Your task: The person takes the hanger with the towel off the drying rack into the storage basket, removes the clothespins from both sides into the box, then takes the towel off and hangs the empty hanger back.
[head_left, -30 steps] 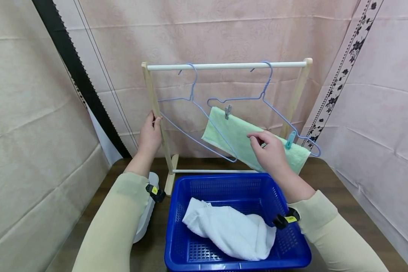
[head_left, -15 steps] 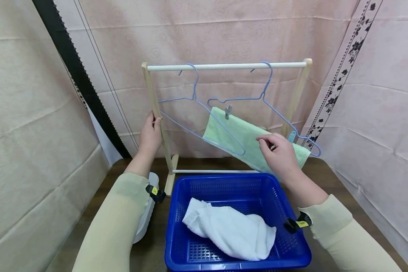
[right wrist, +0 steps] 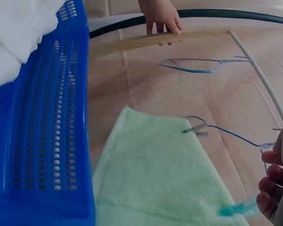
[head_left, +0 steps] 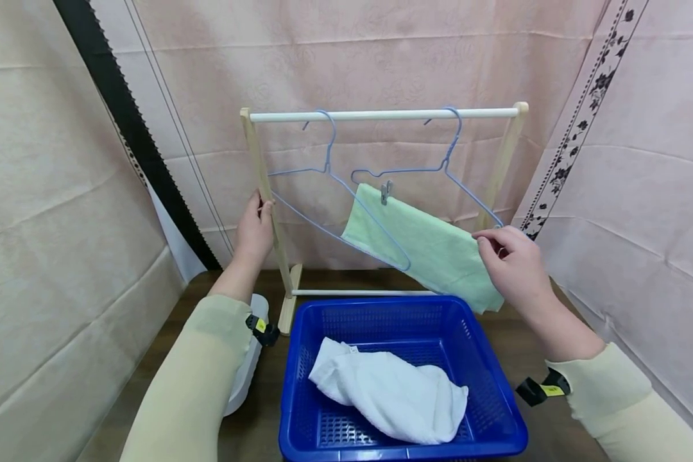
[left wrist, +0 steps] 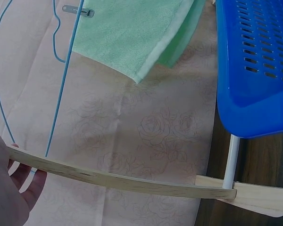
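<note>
My left hand [head_left: 255,228] grips the left wooden post [left wrist: 108,180] of a small clothes rack, fingers curled behind it. My right hand [head_left: 511,263] is in front of the right end of a blue hanger [head_left: 401,170], its fingers loosely curled with nothing visible between them. From that hanger hangs a light green towel [head_left: 433,244], slanting down to the right. A grey clothespin [head_left: 385,192] pins its left top corner. A teal clothespin [right wrist: 238,207] pins the other end, close to my right fingers; the hand hides it in the head view.
A second blue hanger [head_left: 329,170] hangs bare on the white rail [head_left: 381,116], angled towards me. In front of the rack stands a blue basket [head_left: 289,385] with a white towel [head_left: 389,388] in it. A white container [head_left: 245,372] stands left, partly behind my sleeve.
My right hand has moved right along the green towel to its right end, covering the teal clothespin in the head view. The bare hanger has swung slightly. My left hand stays on the post.
</note>
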A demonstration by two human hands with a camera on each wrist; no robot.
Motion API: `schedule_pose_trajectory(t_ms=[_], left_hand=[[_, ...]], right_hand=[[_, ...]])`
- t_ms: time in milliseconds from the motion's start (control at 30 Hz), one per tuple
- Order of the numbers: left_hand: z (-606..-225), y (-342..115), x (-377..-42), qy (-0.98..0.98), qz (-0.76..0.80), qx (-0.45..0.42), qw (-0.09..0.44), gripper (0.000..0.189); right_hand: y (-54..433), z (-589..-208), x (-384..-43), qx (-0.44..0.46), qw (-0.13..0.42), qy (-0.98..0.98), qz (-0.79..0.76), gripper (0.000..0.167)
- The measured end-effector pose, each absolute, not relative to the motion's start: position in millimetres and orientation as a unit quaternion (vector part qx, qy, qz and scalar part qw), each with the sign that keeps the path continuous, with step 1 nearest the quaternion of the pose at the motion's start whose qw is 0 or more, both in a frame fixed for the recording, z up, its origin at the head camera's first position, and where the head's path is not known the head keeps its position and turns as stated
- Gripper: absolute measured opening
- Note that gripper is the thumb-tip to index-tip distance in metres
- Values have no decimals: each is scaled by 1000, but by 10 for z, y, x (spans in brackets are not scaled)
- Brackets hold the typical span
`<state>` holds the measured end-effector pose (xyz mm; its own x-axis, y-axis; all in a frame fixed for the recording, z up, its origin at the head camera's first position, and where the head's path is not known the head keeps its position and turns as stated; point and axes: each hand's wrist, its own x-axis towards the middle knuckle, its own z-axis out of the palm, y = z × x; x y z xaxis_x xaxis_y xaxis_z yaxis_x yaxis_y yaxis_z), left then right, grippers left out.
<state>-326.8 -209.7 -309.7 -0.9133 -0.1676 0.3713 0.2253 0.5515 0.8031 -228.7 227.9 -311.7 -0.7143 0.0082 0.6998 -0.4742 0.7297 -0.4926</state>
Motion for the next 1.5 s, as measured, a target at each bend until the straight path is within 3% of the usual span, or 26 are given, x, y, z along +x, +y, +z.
schedule_pose_trajectory(t_ms=[567,1500], left_hand=[[-3119,-2113,-3291,-862,-462,-18,209,58],[-3095,-2101,-3275,-863,-461,-17,207,57]], right_hand=[[2685,-3034,-2243,83,403,-842,348,22],[2803,-3198,-2351,54,355,-875,325,27]])
